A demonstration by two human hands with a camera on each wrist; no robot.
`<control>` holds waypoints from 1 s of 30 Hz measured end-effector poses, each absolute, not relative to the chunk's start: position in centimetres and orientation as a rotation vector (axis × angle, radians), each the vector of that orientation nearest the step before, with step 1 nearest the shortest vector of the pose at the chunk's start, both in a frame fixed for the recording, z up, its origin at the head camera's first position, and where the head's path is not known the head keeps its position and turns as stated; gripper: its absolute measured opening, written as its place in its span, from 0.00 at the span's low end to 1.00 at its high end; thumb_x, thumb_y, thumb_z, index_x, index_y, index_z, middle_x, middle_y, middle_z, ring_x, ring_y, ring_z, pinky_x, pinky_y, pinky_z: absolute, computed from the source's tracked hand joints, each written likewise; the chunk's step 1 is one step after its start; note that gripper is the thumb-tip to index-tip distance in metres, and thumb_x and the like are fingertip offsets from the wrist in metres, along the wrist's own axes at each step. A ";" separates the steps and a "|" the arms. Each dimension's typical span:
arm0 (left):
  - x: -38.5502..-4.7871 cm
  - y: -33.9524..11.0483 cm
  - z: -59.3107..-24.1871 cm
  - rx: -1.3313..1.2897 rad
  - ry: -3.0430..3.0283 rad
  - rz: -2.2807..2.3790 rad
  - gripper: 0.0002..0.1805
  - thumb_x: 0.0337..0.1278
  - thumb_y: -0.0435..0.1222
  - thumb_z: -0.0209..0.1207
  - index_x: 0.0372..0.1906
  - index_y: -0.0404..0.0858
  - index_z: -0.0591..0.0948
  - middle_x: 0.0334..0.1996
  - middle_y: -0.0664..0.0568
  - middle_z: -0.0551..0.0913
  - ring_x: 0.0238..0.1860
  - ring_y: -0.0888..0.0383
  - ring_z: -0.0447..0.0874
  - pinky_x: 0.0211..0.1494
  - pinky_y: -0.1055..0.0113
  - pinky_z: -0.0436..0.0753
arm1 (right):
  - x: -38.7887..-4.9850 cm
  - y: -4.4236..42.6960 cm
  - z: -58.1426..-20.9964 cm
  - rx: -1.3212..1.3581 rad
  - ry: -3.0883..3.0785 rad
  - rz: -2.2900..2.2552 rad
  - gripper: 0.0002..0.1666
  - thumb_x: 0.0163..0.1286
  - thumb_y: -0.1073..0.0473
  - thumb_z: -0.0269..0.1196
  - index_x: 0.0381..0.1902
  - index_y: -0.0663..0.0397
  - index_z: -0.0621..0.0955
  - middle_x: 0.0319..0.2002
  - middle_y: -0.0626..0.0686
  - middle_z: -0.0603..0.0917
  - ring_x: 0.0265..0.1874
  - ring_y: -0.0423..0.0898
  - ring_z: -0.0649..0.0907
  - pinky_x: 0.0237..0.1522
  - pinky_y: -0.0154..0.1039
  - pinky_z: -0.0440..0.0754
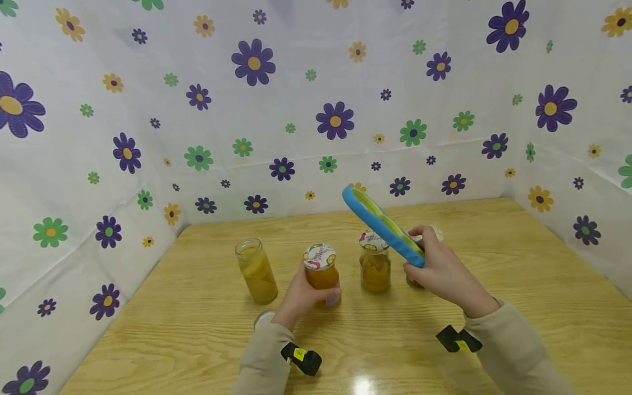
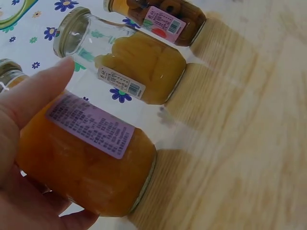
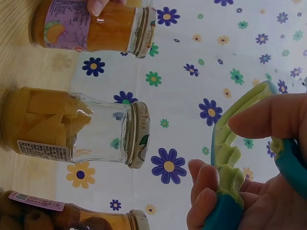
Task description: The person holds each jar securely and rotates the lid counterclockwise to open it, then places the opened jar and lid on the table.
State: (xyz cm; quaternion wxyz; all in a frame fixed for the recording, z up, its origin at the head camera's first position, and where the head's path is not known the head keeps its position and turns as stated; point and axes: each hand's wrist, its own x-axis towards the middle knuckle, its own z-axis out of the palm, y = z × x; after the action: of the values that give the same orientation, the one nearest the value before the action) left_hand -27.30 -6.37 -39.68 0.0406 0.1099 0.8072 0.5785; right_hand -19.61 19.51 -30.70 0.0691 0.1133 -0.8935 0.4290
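Observation:
My left hand (image 1: 302, 293) grips a lidded jar of orange fruit (image 1: 323, 278), its thumb across the near side. In the left wrist view that jar (image 2: 91, 167) stands on the table with a purple label facing the thumb. Held up in my right hand (image 1: 446, 273) is a blue and green looped tool (image 1: 382, 224), tilted in the air, touching no jar. The right wrist view shows fingers and thumb around the tool's ridged green inner side (image 3: 228, 153). Just left of the right hand stands a lidded jar of yellow fruit (image 1: 376, 271).
A lidless jar of yellow fruit (image 1: 259, 277) stands at the left. A round lid-like object (image 1: 264, 316) lies partly hidden by my left wrist. Behind my right hand is a jar with dark contents (image 1: 413, 282), seen also in the left wrist view (image 2: 168, 19). Flowered cloth hangs behind the table.

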 end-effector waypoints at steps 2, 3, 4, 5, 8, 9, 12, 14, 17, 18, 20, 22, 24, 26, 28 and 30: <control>-27.4 -6.1 -39.8 0.337 2.470 1.775 0.47 0.34 0.38 0.70 0.63 0.39 0.57 0.53 0.44 0.70 0.53 0.47 0.68 0.58 0.52 0.63 | -19.6 19.6 -30.7 0.330 -2.701 1.270 0.34 0.57 0.65 0.56 0.58 0.63 0.55 0.45 0.65 0.71 0.25 0.48 0.73 0.22 0.37 0.72; -27.4 -5.9 -39.8 0.337 2.473 1.780 0.46 0.34 0.37 0.70 0.62 0.38 0.58 0.53 0.44 0.70 0.53 0.47 0.68 0.58 0.52 0.64 | -19.7 19.7 -30.8 0.325 -2.707 1.254 0.35 0.56 0.65 0.57 0.59 0.64 0.55 0.45 0.65 0.71 0.25 0.48 0.73 0.22 0.37 0.72; -27.4 -5.8 -39.8 0.336 2.476 1.785 0.45 0.34 0.37 0.70 0.62 0.38 0.59 0.53 0.44 0.70 0.53 0.47 0.68 0.57 0.52 0.64 | -19.7 19.8 -30.8 0.321 -2.713 1.243 0.35 0.56 0.65 0.57 0.60 0.64 0.55 0.45 0.65 0.70 0.25 0.49 0.73 0.22 0.37 0.72; -27.4 -5.6 -39.8 0.336 2.480 1.788 0.44 0.35 0.37 0.70 0.61 0.38 0.60 0.53 0.44 0.70 0.53 0.47 0.69 0.57 0.52 0.65 | -19.7 19.9 -30.8 0.313 -2.720 1.228 0.36 0.56 0.65 0.57 0.60 0.65 0.55 0.45 0.65 0.70 0.25 0.48 0.73 0.22 0.37 0.72; -27.4 -5.3 -39.8 0.326 2.498 1.795 0.42 0.36 0.37 0.69 0.60 0.38 0.61 0.52 0.45 0.71 0.52 0.47 0.69 0.57 0.52 0.66 | -19.8 20.0 -30.9 0.293 -2.741 1.176 0.37 0.55 0.65 0.57 0.61 0.65 0.56 0.44 0.65 0.72 0.25 0.48 0.73 0.22 0.37 0.72; -27.4 -5.2 -39.8 0.318 2.503 1.801 0.41 0.36 0.37 0.69 0.59 0.38 0.62 0.52 0.45 0.71 0.52 0.48 0.69 0.57 0.52 0.66 | -19.9 20.0 -30.9 0.288 -2.747 1.163 0.37 0.55 0.65 0.57 0.61 0.65 0.57 0.44 0.64 0.72 0.24 0.48 0.73 0.21 0.37 0.72; -27.3 -5.1 -40.0 0.290 2.506 1.823 0.40 0.35 0.38 0.70 0.58 0.37 0.64 0.52 0.45 0.71 0.52 0.48 0.69 0.57 0.53 0.66 | -20.1 20.0 -31.1 0.275 -2.768 1.121 0.36 0.54 0.64 0.58 0.60 0.65 0.58 0.42 0.63 0.73 0.24 0.48 0.73 0.21 0.36 0.72; -27.1 -5.2 -40.2 0.267 2.510 1.835 0.40 0.34 0.38 0.70 0.58 0.37 0.64 0.52 0.46 0.72 0.52 0.48 0.70 0.57 0.53 0.66 | -20.2 19.8 -31.2 0.267 -2.779 1.107 0.36 0.54 0.64 0.59 0.60 0.64 0.59 0.41 0.62 0.74 0.24 0.48 0.73 0.21 0.36 0.72; -26.8 -5.6 -40.3 0.236 2.508 1.881 0.40 0.33 0.38 0.70 0.57 0.37 0.65 0.51 0.46 0.72 0.52 0.49 0.69 0.57 0.53 0.65 | -20.5 19.4 -31.4 0.287 -2.780 1.090 0.36 0.53 0.64 0.60 0.59 0.64 0.61 0.40 0.61 0.75 0.26 0.48 0.73 0.22 0.36 0.72; -26.7 -5.8 -40.2 0.231 2.506 1.906 0.39 0.34 0.37 0.70 0.57 0.38 0.65 0.51 0.46 0.72 0.52 0.49 0.70 0.57 0.53 0.66 | -20.6 19.2 -31.5 0.295 -2.777 1.089 0.36 0.53 0.64 0.60 0.59 0.64 0.61 0.40 0.61 0.75 0.27 0.49 0.73 0.22 0.36 0.72; -26.3 -6.0 -39.8 0.222 2.501 1.954 0.38 0.35 0.37 0.70 0.57 0.38 0.65 0.51 0.46 0.72 0.51 0.49 0.70 0.56 0.52 0.66 | -20.8 19.0 -31.6 0.314 -2.770 1.088 0.35 0.53 0.64 0.60 0.59 0.64 0.62 0.40 0.60 0.75 0.27 0.48 0.73 0.23 0.36 0.72; -26.0 -6.0 -39.3 0.217 2.474 2.013 0.37 0.36 0.36 0.69 0.57 0.40 0.64 0.50 0.47 0.72 0.51 0.49 0.70 0.56 0.52 0.67 | -20.9 18.9 -31.6 0.328 -2.761 1.088 0.35 0.52 0.64 0.59 0.59 0.64 0.62 0.40 0.60 0.74 0.27 0.48 0.73 0.23 0.36 0.72; -25.6 -5.5 -38.8 0.236 2.452 2.079 0.36 0.37 0.35 0.68 0.57 0.41 0.64 0.49 0.47 0.73 0.49 0.50 0.71 0.54 0.52 0.69 | -20.9 19.0 -31.6 0.331 -2.753 1.085 0.34 0.52 0.65 0.59 0.58 0.65 0.62 0.40 0.60 0.74 0.27 0.48 0.73 0.23 0.36 0.72; -25.4 -4.9 -38.4 0.288 2.433 2.154 0.35 0.38 0.34 0.67 0.56 0.41 0.64 0.48 0.47 0.73 0.47 0.50 0.72 0.52 0.54 0.70 | -20.8 19.3 -31.5 0.329 -2.751 1.075 0.34 0.53 0.65 0.59 0.58 0.66 0.62 0.41 0.60 0.74 0.28 0.48 0.73 0.25 0.37 0.72; -25.2 -4.2 -38.2 0.361 2.433 2.228 0.35 0.37 0.32 0.67 0.55 0.39 0.65 0.46 0.46 0.74 0.45 0.51 0.73 0.50 0.56 0.72 | -20.7 19.7 -31.4 0.318 -2.752 1.062 0.35 0.53 0.65 0.59 0.58 0.66 0.62 0.41 0.60 0.74 0.30 0.49 0.72 0.26 0.38 0.72; -25.0 -3.5 -38.0 0.455 2.452 2.281 0.34 0.37 0.30 0.67 0.54 0.37 0.66 0.44 0.45 0.74 0.43 0.52 0.73 0.47 0.58 0.73 | -20.5 20.0 -31.3 0.306 -2.753 1.048 0.35 0.53 0.64 0.59 0.59 0.67 0.62 0.42 0.60 0.74 0.31 0.50 0.72 0.29 0.39 0.72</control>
State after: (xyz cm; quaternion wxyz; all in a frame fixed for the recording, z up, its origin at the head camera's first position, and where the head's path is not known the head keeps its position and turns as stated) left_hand -25.01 -3.51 -38.03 -0.1188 0.1338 0.7203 0.6702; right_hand -20.54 20.04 -31.31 0.0900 0.1030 -0.9258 0.3524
